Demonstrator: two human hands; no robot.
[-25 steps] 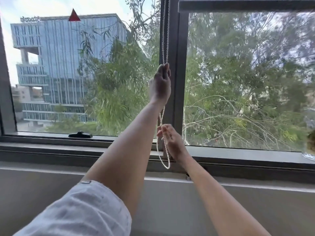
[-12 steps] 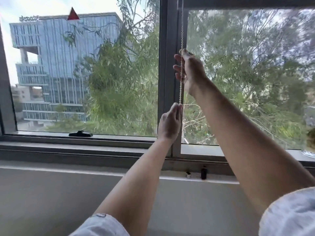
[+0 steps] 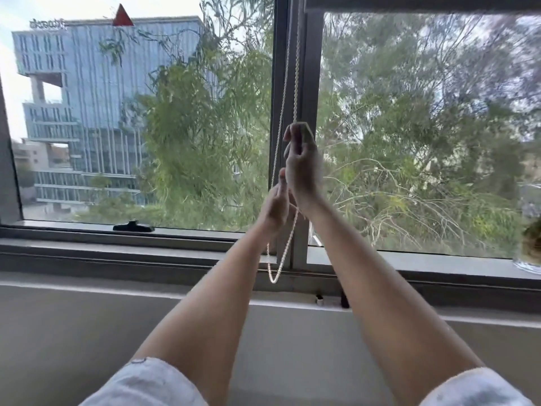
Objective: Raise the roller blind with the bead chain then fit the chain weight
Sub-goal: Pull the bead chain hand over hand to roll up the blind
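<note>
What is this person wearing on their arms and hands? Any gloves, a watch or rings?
Both hands, left and right, are bare: no gloves, and no watch or ring shows, though they are slightly blurred. The forearms are bare too. Pale, whitish fabric sleeves are pushed up near the elbows at the bottom of the picture, one on each arm.

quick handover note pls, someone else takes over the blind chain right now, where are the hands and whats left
Right hand: raised in front of the window frame, fingers curled round the bead chain; it is blurred, so the grip is likely rather than sure.
Left hand: just below and beside the right, at the chain; its grip is hidden.
The chain loop hangs free, its bottom near the sill.
Blind: only a dark edge shows at the top of the right pane, so it looks nearly raised.
Left: finish pulling if needed, then fit the chain weight, which I cannot pick out for certain.
</note>
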